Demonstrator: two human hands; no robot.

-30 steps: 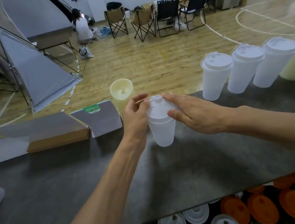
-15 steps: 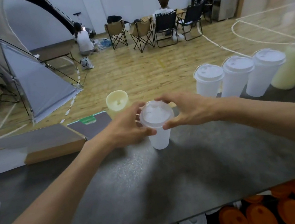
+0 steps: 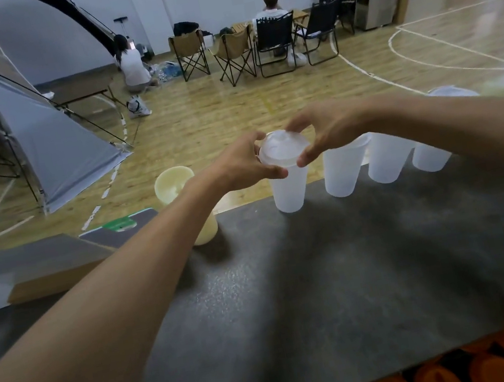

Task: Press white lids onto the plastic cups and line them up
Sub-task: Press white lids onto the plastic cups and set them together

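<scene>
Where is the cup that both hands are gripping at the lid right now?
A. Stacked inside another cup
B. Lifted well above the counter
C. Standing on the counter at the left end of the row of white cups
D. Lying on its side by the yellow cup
C: the cup stands upright on the counter, with the left hand and right hand pinching its lid, just left of the row of white cups.

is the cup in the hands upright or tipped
Upright. The cup stands base-down on the counter, white lid on top, left hand and right hand gripping the rim.
</scene>
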